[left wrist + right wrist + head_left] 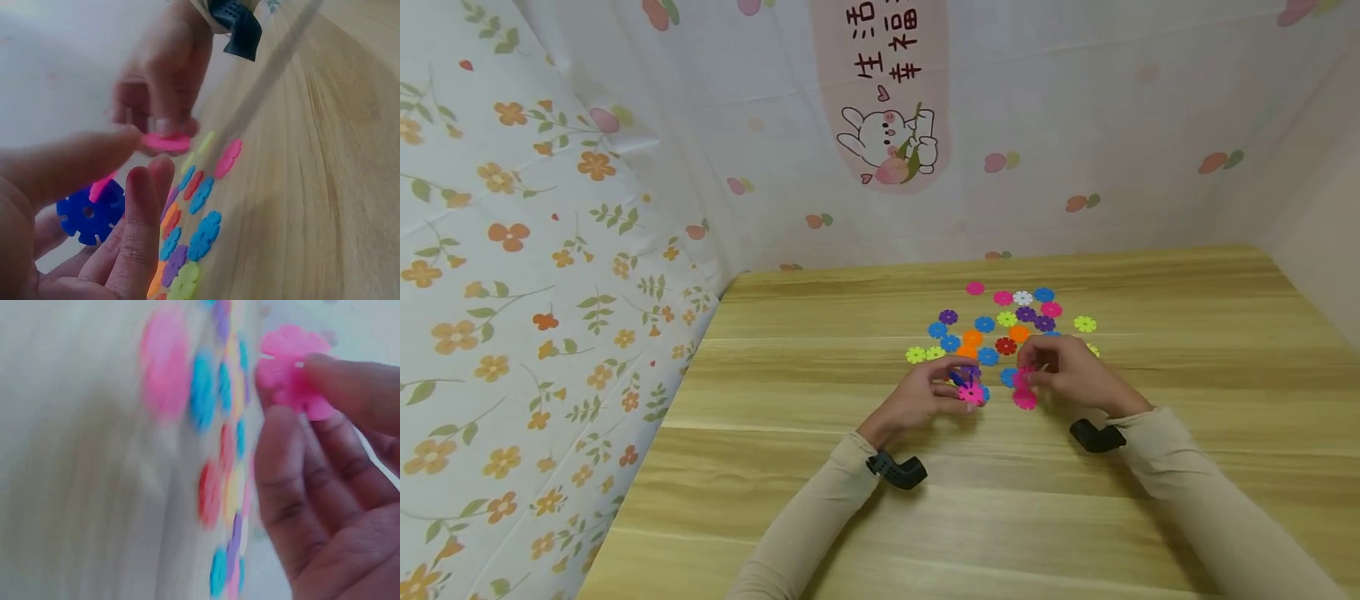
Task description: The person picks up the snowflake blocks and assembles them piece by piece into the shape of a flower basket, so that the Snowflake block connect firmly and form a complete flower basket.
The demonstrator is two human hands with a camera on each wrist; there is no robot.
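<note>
My left hand (925, 393) holds a dark blue notched plastic disc (89, 214) in its curled fingers. A pink disc (972, 393) meets the blue one at an angle, its edge (102, 186) partly hidden behind the thumb in the left wrist view. To the right, my right hand (1072, 371) pinches another pink notched disc (294, 378) between thumb and fingertips, raised over the table. Below it, a separate pink disc (1026, 400) lies on the wood, near a blue disc (1008, 378).
Several notched discs lie spread beyond the hands: a red disc (1005, 346), a white disc (1022, 297), an orange disc (973, 338), a yellow-green disc (1085, 324). A printed cloth (1045, 108) hangs behind the wooden table (775, 467). Flowered cloth (512, 350) hangs at left.
</note>
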